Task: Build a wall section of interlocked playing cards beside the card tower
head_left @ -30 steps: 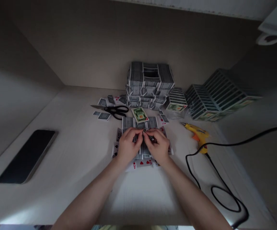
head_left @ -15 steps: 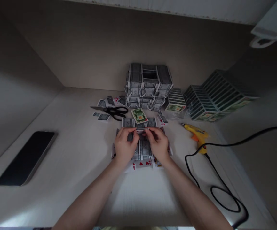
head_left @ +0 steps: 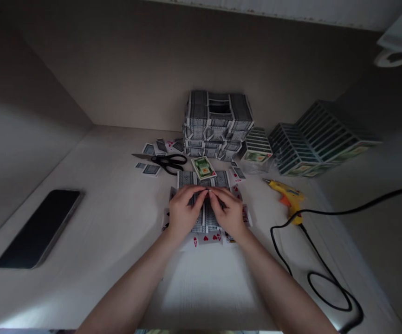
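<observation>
Blue-grey patterned playing cards [head_left: 204, 220] on a pale laminate tabletop [head_left: 117, 222] are being adjusted at their centre, where the curled fingers [head_left: 201, 191] of the bare left hand [head_left: 184, 212] and right hand [head_left: 229, 213] are meeting; any grip cannot be made out. Careful alignment is seemingly being called for next.

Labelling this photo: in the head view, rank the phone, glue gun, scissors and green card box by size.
Largest: the phone.
Then the glue gun and the scissors, too alike to rank.
Smallest: the green card box.
</observation>
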The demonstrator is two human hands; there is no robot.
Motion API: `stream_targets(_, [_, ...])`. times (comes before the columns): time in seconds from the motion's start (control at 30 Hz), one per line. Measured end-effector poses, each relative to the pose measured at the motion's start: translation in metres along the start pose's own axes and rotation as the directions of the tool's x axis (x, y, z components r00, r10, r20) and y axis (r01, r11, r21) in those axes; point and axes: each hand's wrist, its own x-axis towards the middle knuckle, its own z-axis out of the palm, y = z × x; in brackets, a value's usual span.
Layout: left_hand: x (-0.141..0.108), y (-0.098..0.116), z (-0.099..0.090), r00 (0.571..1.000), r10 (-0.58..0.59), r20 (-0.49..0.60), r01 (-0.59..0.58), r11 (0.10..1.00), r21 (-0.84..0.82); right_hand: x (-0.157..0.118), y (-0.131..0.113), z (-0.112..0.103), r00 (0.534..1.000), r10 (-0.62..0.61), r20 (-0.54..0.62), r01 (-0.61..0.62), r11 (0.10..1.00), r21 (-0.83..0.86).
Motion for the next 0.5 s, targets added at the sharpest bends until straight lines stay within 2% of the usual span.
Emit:
stream_targets(0.33, [-0.0025,0.0011,0.0018,1.000,0.002,0.026,-0.002,1.000,-0.026,-0.0029,0.0009,-0.0025,0.996,-0.089,-0.003,0.088,0.989,-0.117])
stream_targets(0.5, [-0.0038,0.0024,0.0032,0.999,-0.050,0.012,0.050,0.999,0.022,-0.0030,0.0003,-0.0006,0.994,-0.099,-0.037,0.093,0.987,-0.135])
